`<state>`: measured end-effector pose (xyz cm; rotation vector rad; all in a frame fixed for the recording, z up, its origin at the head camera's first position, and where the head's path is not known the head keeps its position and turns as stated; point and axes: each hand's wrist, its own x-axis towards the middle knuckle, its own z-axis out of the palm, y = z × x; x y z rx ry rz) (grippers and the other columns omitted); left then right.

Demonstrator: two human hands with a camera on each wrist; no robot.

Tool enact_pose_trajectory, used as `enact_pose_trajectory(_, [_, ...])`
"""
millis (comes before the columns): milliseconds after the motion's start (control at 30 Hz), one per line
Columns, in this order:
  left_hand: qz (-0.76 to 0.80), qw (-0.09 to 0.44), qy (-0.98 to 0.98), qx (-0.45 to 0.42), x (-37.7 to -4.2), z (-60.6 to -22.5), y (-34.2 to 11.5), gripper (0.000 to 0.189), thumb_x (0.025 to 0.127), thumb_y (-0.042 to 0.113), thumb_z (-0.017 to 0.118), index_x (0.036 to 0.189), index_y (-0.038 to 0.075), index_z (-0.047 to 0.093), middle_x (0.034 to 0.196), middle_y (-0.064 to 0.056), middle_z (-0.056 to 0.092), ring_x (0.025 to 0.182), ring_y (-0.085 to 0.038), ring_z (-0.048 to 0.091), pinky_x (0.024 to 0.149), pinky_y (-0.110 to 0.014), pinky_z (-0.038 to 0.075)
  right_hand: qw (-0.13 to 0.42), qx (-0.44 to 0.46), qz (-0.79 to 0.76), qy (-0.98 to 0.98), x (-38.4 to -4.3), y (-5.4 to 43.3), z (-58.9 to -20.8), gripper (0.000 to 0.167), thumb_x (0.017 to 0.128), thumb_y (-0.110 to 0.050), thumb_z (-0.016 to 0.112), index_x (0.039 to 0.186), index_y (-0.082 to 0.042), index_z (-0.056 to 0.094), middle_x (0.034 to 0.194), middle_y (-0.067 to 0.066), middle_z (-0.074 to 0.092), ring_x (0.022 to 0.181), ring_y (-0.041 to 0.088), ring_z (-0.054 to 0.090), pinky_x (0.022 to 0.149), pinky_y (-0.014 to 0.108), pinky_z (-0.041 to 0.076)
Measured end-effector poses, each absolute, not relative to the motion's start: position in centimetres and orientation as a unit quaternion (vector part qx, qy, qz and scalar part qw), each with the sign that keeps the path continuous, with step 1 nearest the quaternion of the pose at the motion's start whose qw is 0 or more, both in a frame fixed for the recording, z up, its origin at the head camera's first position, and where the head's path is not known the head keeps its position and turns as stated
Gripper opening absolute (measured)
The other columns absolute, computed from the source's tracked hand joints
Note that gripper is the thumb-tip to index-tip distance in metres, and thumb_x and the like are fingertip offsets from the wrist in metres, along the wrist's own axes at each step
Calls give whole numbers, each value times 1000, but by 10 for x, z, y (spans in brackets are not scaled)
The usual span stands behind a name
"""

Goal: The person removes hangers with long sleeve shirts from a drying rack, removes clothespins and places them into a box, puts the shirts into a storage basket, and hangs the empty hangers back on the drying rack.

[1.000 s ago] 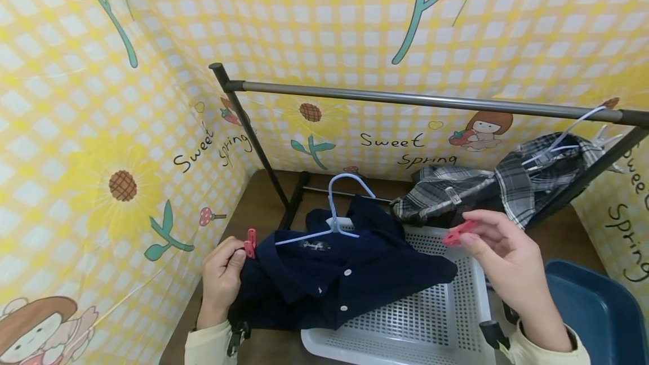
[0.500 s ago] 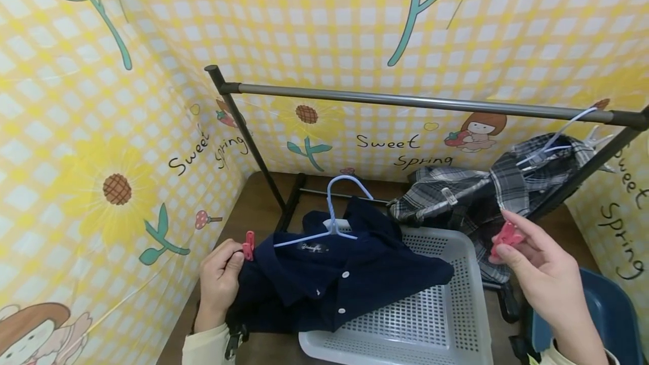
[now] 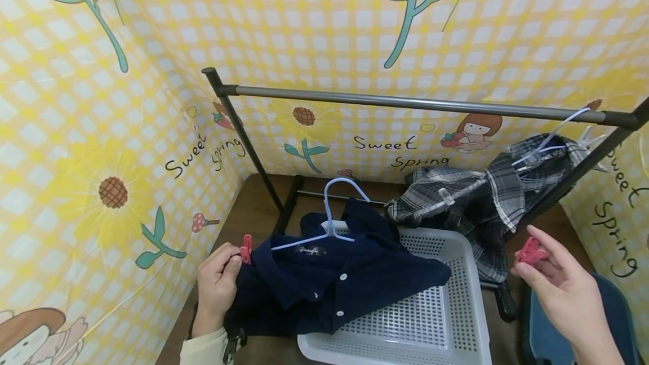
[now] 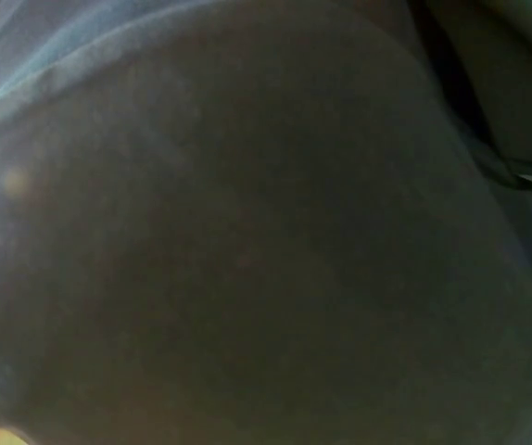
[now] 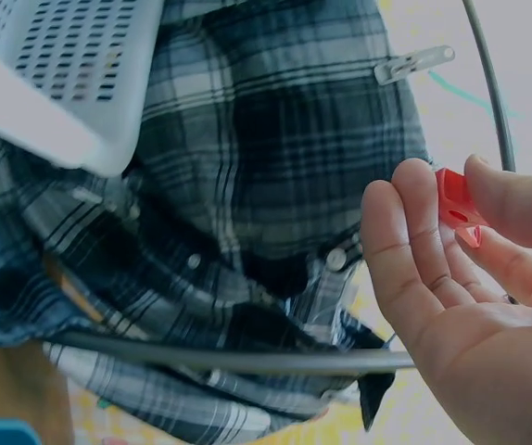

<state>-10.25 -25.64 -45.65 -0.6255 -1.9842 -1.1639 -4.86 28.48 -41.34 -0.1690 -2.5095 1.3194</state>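
A navy polo-style shirt (image 3: 304, 303) lies partly over a light grey perforated basket (image 3: 469, 297), with a pale blue hanger (image 3: 328, 207) in its neck. My left hand (image 3: 215, 286) grips the shirt at the left shoulder. Right at its fingertips a red clothespin (image 3: 246, 249) stands upright on the shoulder edge. Dark cloth (image 4: 266, 241) fills the left wrist view, hiding the fingers there. To the right of the basket, my right hand (image 3: 573, 292) pinches another red clothespin (image 3: 531, 250) between thumb and fingers, touching nothing else; the right wrist view shows the same clothespin (image 5: 458, 199).
A metal rack with a horizontal rail (image 3: 385, 100) spans the back. From its right end hangs a black-and-white plaid shirt (image 3: 507, 185) bearing a pale clip (image 5: 414, 65). A blue tub (image 3: 552, 325) sits at the lower right on the brown table (image 3: 238, 210).
My right hand has moved right with its clothespin, away from the navy shirt to beside the plaid one. The left hand keeps its grip, and the view has shifted slightly.
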Motion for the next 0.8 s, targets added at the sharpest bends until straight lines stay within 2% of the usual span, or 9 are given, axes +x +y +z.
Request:
enact_pose_trajectory(133, [-453, 371, -773, -243, -102, -458, -257, 25, 81, -25, 56, 78, 0, 62, 71, -8, 53, 63, -9, 45, 58, -19, 37, 143, -81, 447, -879, -45, 292, -419, 72, 94, 3, 68, 157, -17, 38, 102, -4, 60, 88, -15, 57, 68, 8, 48])
enact_pose_trajectory(233, [-451, 372, -774, -242, -101, -458, -258, 26, 81, -25, 56, 78, 0, 62, 70, -7, 52, 62, -8, 44, 57, -19, 36, 145, -84, 440, -882, -42, 300, -423, 72, 94, 2, 69, 157, -17, 37, 100, -9, 60, 88, -17, 55, 68, 7, 47])
enact_pose_trajectory(333, [-449, 371, -776, -241, -100, -458, -258, 26, 81, -25, 56, 78, 0, 62, 70, -7, 53, 62, -8, 44, 57, -19, 36, 147, -87, 428, -887, -38, 310, -428, 72, 94, 3, 69, 156, -12, 37, 97, -18, 57, 87, -19, 53, 67, 6, 46])
enact_pose_trajectory(400, [-449, 371, -777, -240, -100, -459, -258, 26, 81, -25, 56, 78, 0, 62, 70, -7, 53, 62, -8, 45, 57, -19, 36, 145, -89, 421, -891, -37, 317, -432, 71, 94, 5, 68, 156, -8, 35, 96, -18, 56, 84, -18, 53, 65, 7, 46])
enact_pose_trajectory(467, [-449, 371, -777, -239, -100, -459, -258, 26, 81, -25, 56, 78, 0, 62, 70, -7, 53, 62, -8, 45, 57, -19, 36, 139, -98, 405, -898, -35, 323, -436, 71, 95, 4, 67, 157, -5, 33, 96, -11, 58, 80, -17, 52, 62, 8, 45])
enact_pose_trajectory(600, [-450, 370, -777, -238, -100, -459, -258, 27, 82, -25, 56, 78, 0, 62, 70, -7, 53, 62, -8, 45, 57, -20, 36, 113, -133, 363, -915, -38, 333, -443, 70, 97, 2, 64, 157, -1, 28, 101, 17, 62, 72, -16, 48, 56, 11, 43])
enact_pose_trajectory(667, [-450, 369, -778, -238, -100, -460, -258, 26, 83, -24, 56, 78, 1, 62, 70, -7, 53, 62, -8, 45, 57, -20, 37, 92, -160, 345, -920, -41, 337, -447, 70, 98, -1, 64, 156, 1, 27, 103, 25, 61, 70, -13, 48, 53, 14, 42])
enact_pose_trajectory(800, [-450, 366, -779, -238, -98, -461, -257, 26, 84, -24, 57, 79, 1, 63, 70, -6, 53, 61, -8, 45, 57, -21, 37, 40, -200, 316, -927, -43, 347, -460, 69, 98, -5, 65, 154, 6, 26, 96, 26, 62, 71, 14, 63, 53, 25, 44])
